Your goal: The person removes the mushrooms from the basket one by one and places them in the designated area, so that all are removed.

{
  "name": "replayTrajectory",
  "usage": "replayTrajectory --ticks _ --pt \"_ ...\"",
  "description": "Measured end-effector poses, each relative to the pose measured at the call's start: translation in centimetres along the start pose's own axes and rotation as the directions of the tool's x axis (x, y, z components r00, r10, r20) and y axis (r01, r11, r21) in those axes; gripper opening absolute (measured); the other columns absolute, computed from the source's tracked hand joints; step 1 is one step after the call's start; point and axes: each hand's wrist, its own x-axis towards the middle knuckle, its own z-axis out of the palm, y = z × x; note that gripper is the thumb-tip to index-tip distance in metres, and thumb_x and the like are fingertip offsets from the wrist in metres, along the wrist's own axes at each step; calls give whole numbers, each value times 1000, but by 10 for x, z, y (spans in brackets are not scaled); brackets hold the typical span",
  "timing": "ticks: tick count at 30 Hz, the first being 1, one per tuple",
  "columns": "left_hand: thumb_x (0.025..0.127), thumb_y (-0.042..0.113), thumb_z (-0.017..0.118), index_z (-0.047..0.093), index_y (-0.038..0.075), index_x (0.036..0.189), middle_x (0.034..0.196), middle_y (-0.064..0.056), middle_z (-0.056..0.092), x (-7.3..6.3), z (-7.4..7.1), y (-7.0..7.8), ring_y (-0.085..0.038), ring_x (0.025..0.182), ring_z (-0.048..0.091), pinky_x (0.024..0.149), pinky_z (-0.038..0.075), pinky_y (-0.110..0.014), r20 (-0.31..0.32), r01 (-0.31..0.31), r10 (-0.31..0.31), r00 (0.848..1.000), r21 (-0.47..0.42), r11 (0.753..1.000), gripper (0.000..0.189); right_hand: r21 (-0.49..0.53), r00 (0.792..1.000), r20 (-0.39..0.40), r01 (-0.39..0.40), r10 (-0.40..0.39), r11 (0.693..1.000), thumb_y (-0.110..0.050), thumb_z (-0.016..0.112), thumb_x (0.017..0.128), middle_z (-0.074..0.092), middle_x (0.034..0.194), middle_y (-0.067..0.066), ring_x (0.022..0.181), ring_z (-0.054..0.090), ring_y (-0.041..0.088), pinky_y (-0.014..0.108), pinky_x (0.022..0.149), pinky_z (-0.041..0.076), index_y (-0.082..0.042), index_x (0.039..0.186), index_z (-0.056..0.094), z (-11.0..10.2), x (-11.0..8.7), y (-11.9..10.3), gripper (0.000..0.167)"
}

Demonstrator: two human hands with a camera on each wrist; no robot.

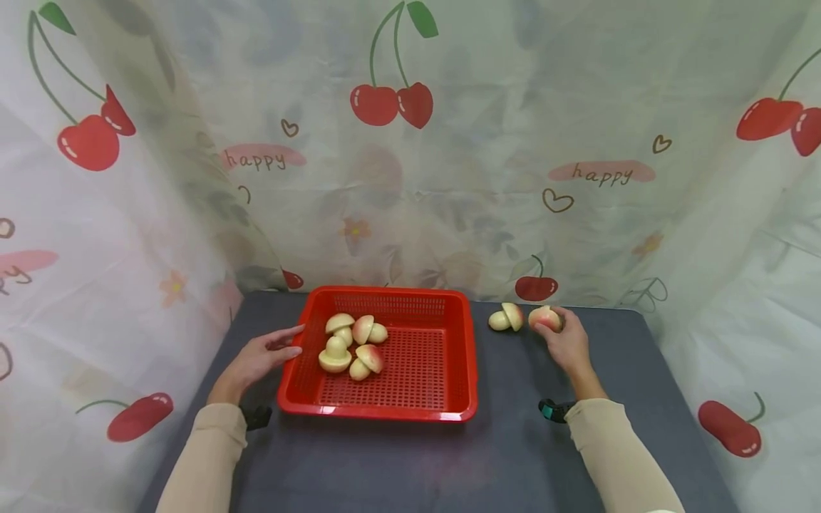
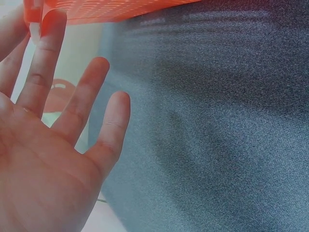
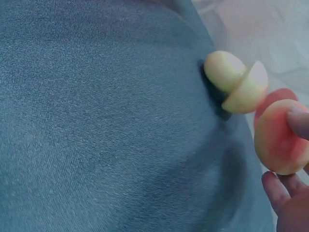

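In the head view my right hand (image 1: 569, 344) pinches a toy mushroom (image 1: 546, 318) with a pinkish-red cap at the back right of the table. The right wrist view shows the thumb on the cap (image 3: 280, 140) and fingers beneath it; the mushroom's stem is hidden. Just left of it lies another toy mushroom (image 1: 506, 318), cream-coloured and on its side. My left hand (image 1: 261, 358) touches the left rim of a red plastic basket (image 1: 410, 414) with fingers extended. Several toy mushrooms (image 1: 364, 361) lie in the basket's left half.
The dark grey table (image 1: 398, 463) is bordered by a cherry-printed curtain (image 1: 442, 214) at the back and both sides. The basket stands near the back edge, left of the middle. A dark band (image 1: 555, 411) sits at the right wrist.
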Motion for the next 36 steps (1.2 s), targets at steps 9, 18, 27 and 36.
replayTrajectory --ticks 9,18,27,36 --pt "94 42 71 50 29 152 145 -16 60 7 1 5 -30 127 63 108 53 -51 12 -5 5 1000 6 1000 63 21 998 -35 -60 61 998 -21 72 95 49 148 31 136 46 45 55 116 36 3 146 46 11 -1 22 62" --pt "94 42 72 48 28 153 144 -16 60 3 1 4 -28 125 63 106 54 -50 8 -3 3 1000 16 1000 65 59 996 -30 -78 80 995 -20 71 96 47 150 31 139 44 45 56 119 33 3 148 45 21 0 27 63" --pt "93 40 73 50 29 152 143 -16 61 2 -1 2 -29 125 64 106 54 -50 8 12 -12 1000 1 1000 64 53 995 3 -99 99 994 -22 70 96 45 153 30 140 43 44 56 120 33 1 151 41 22 1 29 66" --pt "94 41 72 49 29 153 144 -16 60 0 0 1 -29 125 64 106 54 -50 -3 19 -19 1000 -12 1000 64 21 996 31 -81 80 997 -24 70 96 42 155 30 142 41 45 57 121 32 2 154 37 24 4 30 71"
